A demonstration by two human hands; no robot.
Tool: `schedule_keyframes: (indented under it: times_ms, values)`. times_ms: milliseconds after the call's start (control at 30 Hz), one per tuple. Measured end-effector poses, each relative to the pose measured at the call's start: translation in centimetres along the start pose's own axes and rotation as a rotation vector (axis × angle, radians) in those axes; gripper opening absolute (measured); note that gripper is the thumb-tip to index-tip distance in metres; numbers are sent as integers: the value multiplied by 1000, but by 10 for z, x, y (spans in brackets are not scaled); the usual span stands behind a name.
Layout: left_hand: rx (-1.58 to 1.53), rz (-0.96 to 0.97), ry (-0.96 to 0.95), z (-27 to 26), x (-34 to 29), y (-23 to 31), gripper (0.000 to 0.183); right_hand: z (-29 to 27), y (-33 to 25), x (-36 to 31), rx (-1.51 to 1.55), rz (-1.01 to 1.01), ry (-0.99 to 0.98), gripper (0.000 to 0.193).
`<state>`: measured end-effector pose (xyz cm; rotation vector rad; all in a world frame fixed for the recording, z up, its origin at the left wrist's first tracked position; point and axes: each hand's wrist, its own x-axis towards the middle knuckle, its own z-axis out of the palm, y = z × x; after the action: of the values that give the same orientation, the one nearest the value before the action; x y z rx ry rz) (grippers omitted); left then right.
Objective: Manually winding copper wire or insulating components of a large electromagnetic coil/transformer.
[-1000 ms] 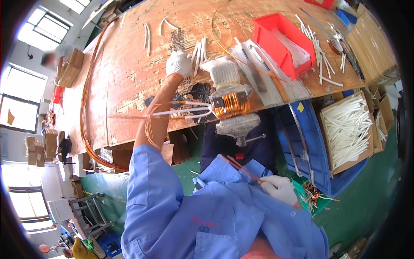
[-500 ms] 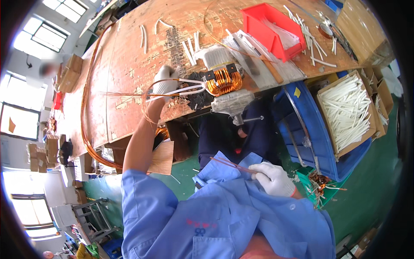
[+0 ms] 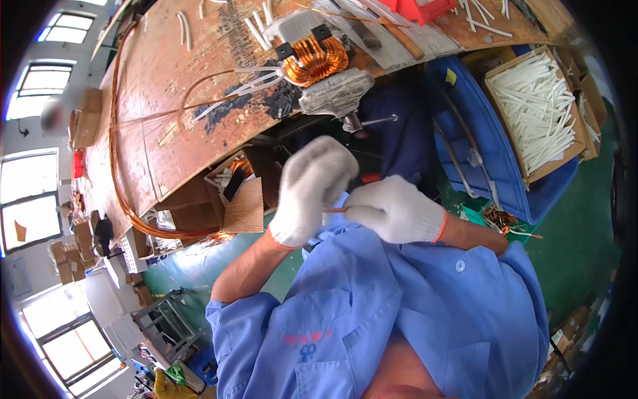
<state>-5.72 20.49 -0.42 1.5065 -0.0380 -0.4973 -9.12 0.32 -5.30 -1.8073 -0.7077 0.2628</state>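
Observation:
Both of my hands wear white knitted gloves and meet in front of my chest. My right hand (image 3: 400, 211) pinches a short length of thin copper wire (image 3: 336, 210), whose end points toward my left hand (image 3: 312, 189). That left hand is smeared by motion and its fingers cannot be made out; it is right beside the wire's end. Beyond them, a toroidal coil (image 3: 315, 60) wound with copper wire sits in a grey bench vise (image 3: 337, 92) at the table edge. White-sleeved leads (image 3: 256, 81) and bare copper strands run left from the coil.
A long bundle of copper wire (image 3: 114, 159) curves along the wooden table (image 3: 156, 133). White sleeve pieces (image 3: 258, 32) and a red bin (image 3: 420, 8) are at the back. To the right stands a blue crate (image 3: 475, 126) beside a carton of white tubes (image 3: 535, 106); an open carton (image 3: 242, 206) lies below the table.
My left hand has left the coil's leads on the table and come back to my chest. My right hand has moved up and left with the copper wire, so both hands are now together.

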Motion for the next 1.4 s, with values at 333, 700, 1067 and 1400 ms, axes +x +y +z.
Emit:
schedule_keyframes:
  times_ms: [333, 700, 1067, 1400]
  values:
    - [-92, -233, -115, -21, 24, 18, 31, -65, 7, -32, 672, 520, 127, 22]
    - [1165, 580, -277, 1, 26, 16, 40, -69, 3, -29, 709, 505, 18, 20]
    - [567, 199, -216, -12, 14, 57, 14, -87, -11, -39, 379, 393, 126, 13]
    - [-185, -347, -302, -12, 41, 23, 27, -89, 14, -39, 817, 529, 126, 20]
